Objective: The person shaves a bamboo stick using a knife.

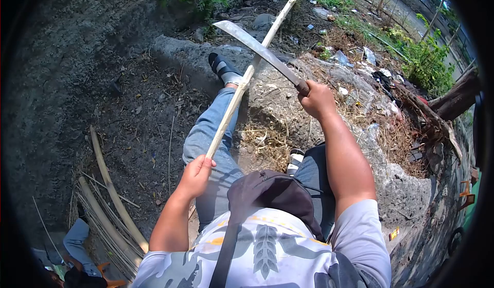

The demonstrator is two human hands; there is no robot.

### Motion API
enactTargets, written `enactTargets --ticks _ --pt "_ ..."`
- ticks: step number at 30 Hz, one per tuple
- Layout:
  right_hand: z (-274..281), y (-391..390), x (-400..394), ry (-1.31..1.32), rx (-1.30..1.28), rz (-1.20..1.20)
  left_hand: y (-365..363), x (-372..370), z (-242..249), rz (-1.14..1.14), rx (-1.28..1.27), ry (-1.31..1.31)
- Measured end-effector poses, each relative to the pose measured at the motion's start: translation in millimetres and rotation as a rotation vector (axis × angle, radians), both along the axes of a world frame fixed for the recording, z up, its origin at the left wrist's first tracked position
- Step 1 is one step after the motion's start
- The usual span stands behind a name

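Observation:
My left hand point(197, 176) is closed round the near end of a long pale strip of split wood or bamboo point(230, 111), which slants up and away to the right. In my right hand point(317, 99) is the dark handle of a machete point(261, 49). Its long curved blade points up to the left and crosses over the strip in this view, a little beyond my outstretched foot point(224, 70). A dark bag point(272, 198) hangs from a strap across my front.
Split bamboo lengths point(110, 180) lie on the dirt at the left. Another person point(77, 247) is partly visible at the lower left. A stone ledge point(180, 48) runs ahead, with dry straw point(265, 138) and litter point(369, 56) around. A log point(455, 97) juts in from the right.

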State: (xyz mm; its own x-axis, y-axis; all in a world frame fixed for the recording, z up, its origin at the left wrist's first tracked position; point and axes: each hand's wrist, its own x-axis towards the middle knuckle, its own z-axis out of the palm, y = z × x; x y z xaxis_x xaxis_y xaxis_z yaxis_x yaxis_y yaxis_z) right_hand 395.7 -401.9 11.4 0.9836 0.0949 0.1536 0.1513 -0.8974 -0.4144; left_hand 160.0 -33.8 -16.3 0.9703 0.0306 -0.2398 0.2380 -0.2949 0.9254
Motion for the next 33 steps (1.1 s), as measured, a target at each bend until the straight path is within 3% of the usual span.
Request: enactTargets --ticks 5,8,11,14,15,17,20,23,25,29,33 --pt "-4 34 -28 -0.321 -0.161 0.483 -21 17 12 0.007 -0.389 0.201" --pt "-3 47 -37 -0.442 -0.187 0.563 -19 16 9 -0.078 -0.514 0.292" --pt "0 30 -18 -0.288 -0.173 0.429 -16 4 14 -0.136 -0.544 0.374" --pt "0 17 2 -0.002 -0.026 0.04 -10 -11 16 -0.083 -0.598 0.468" --pt "-10 12 8 -0.024 0.019 -0.001 -10 -14 18 -0.081 -0.596 0.471" --pt "-18 7 10 -0.022 0.102 0.023 -12 -12 23 -0.087 -0.591 0.47" --pt "-4 18 -6 -0.071 0.015 0.159 -15 -3 28 -0.077 -0.632 0.485" --pt "-8 35 -21 -0.346 -0.042 0.48 -26 7 41 -0.046 -0.713 0.559" --pt "1 46 -38 -0.362 -0.107 0.577 -26 8 36 -0.102 -0.759 0.591" --pt "-6 33 -22 -0.371 -0.113 0.504 -23 -1 39 -0.12 -0.753 0.659" --pt "-2 14 -2 -0.083 -0.005 0.064 -13 -16 38 -0.11 -0.717 0.669"
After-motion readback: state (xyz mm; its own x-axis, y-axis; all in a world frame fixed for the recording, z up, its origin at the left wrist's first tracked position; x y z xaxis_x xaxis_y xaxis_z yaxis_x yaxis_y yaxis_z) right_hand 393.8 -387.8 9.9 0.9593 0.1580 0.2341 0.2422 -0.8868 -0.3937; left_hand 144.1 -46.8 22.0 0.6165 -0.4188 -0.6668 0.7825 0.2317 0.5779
